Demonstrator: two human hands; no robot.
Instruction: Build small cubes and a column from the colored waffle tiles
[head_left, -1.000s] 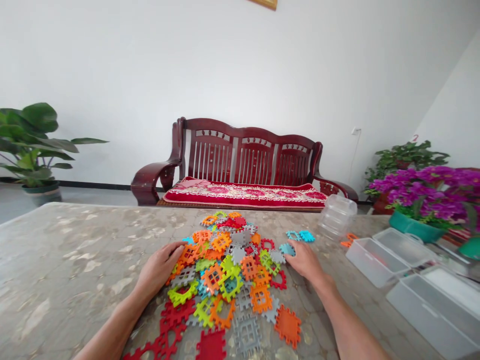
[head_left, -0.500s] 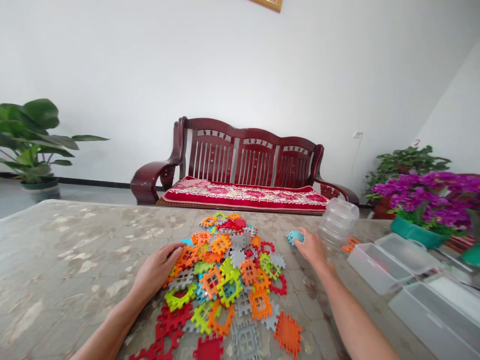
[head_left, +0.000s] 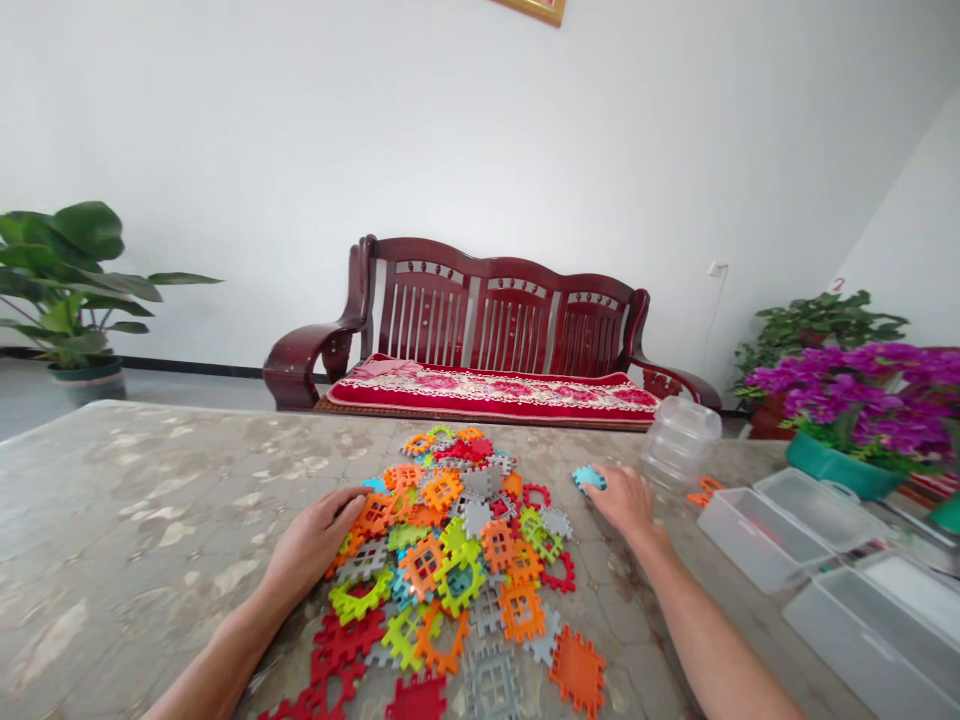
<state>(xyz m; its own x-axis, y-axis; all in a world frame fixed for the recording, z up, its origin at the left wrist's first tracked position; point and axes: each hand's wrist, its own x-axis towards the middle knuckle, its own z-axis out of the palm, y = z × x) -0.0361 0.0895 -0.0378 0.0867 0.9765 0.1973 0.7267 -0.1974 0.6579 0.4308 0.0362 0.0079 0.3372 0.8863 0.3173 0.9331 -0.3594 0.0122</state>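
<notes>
touching, with the right hand (head_left: 624,497), at least one light-blue flat plastic tile with toothed edges (head_left: 588,477), on or just over a grey-brown patterned tabletop (head_left: 135,510), a little to the right of a spread-out heap of toothed square plastic tiles (head_left: 459,537) in orange, lime green, red, grey and blue. laying the thumb at its near edge; cannot tell whether gripping it or only pressing on it. resting the left hand (head_left: 319,535) palm down against the heap's left side, with fingers loosely bent and released. can make out a solid orange toothed tile (head_left: 577,668) at the heap's near right.

further right, see a clear rounded plastic container (head_left: 681,440) near the right hand, small orange plastic pieces (head_left: 706,490) just beside it, then two translucent oblong plastic boxes (head_left: 765,538), and behind these purple flowers (head_left: 874,385) in a teal pot (head_left: 840,468). beyond the tabletop, see a dark-red carved wooden bench (head_left: 409,312) with a red-and-cream floral seat cover (head_left: 491,387), before a white wall (head_left: 525,120). at far left, see a broad-leaved green plant (head_left: 71,265) in a dark pot (head_left: 88,382).
</notes>
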